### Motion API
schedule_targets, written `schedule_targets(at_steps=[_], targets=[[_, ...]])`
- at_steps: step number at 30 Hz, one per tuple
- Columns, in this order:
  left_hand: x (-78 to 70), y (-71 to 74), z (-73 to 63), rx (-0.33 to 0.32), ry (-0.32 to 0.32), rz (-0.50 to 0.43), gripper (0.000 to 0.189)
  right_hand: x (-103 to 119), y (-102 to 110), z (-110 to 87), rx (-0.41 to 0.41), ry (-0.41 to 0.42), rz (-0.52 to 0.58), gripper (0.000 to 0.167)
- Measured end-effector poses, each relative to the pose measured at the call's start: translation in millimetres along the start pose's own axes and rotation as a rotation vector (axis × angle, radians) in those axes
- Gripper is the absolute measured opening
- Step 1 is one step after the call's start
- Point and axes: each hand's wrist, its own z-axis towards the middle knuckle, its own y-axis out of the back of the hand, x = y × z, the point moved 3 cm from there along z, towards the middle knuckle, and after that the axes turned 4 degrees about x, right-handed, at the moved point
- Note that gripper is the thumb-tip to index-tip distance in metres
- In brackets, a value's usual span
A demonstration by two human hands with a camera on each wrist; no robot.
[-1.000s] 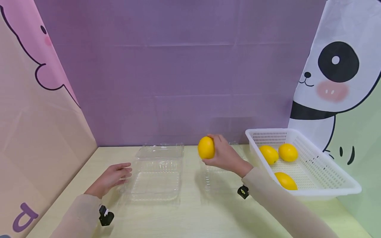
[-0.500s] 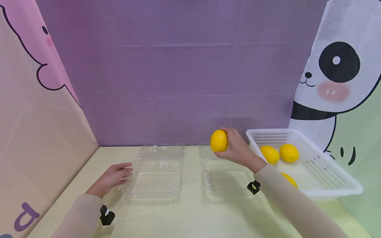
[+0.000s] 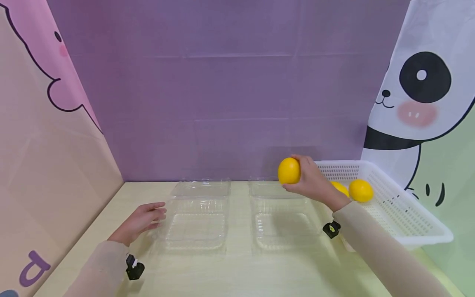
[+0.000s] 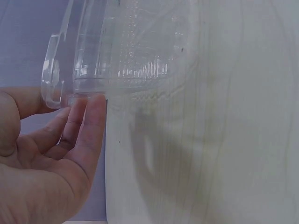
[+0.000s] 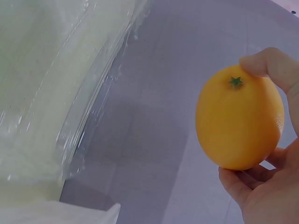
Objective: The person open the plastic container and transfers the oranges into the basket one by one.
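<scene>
My right hand point(image 3: 313, 183) grips a yellow-orange orange point(image 3: 289, 170), raised over the open lid of the right clear plastic box point(image 3: 274, 198). In the right wrist view, thumb and fingers hold opposite ends of the orange point(image 5: 238, 116), its green star-shaped stem mark facing the camera. My left hand point(image 3: 139, 222) stays beside the left clear plastic box point(image 3: 200, 199), fingers loosely extended. In the left wrist view, the fingertips point(image 4: 96, 100) are right at a corner of that box point(image 4: 88, 60). Both boxes stand with lids folded back.
At the right, a white perforated basket point(image 3: 426, 239) holds oranges point(image 3: 361, 190), partly hidden behind my right arm. A purple cloth point(image 3: 237, 90) hangs behind the pale wooden table point(image 3: 237, 272). Printed panels with a panda point(image 3: 424, 82) and a pink figure point(image 3: 64, 93) flank the sides.
My right hand has carried the orange rightward and slightly up, from between the two boxes toward the basket, uncovering the right box. The left hand has hardly moved.
</scene>
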Motion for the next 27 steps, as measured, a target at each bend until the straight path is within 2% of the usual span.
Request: schedule_targets(at_steps=[9, 27], targets=[[-1.5, -0.6, -1.1, -0.006, 0.005, 0.009, 0.057, -11.5, 15.5, -6.9, 0.008, -0.004, -0.034, 0.086], [-0.3, -0.5, -0.8, -0.003, 0.008, 0.017, 0.057, -40.4, 44.9, -19.1, 0.032, -0.077, -0.099, 0.087]])
